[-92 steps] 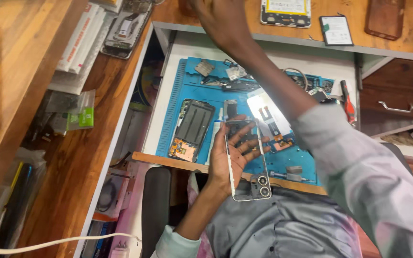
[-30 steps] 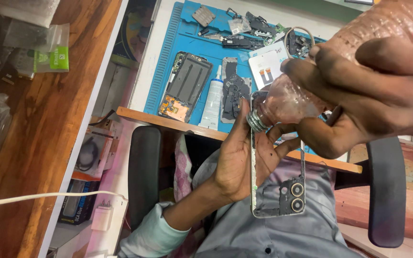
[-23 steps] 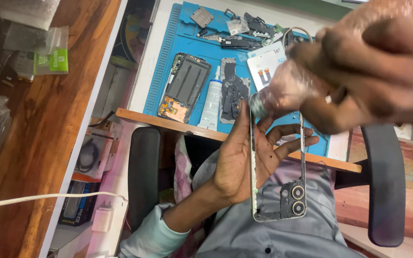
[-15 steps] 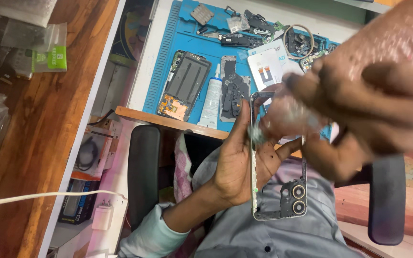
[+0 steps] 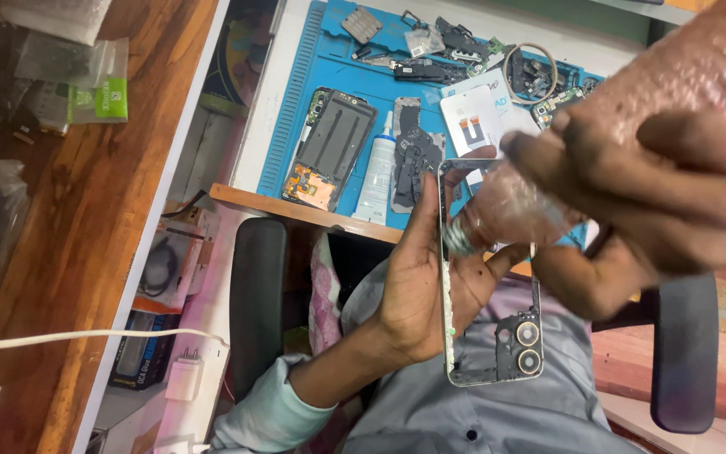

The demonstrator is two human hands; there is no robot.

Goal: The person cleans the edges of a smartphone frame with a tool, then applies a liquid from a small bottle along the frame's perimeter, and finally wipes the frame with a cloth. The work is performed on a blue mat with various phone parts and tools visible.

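A blue work mat (image 5: 317, 101) covers the white desk (image 5: 262, 118).

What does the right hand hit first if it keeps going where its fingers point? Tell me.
Probably the phone frame held in the left hand. The right hand and its clear bottle aim left at the frame's side rail. Depth is unclear; the tip may already touch.
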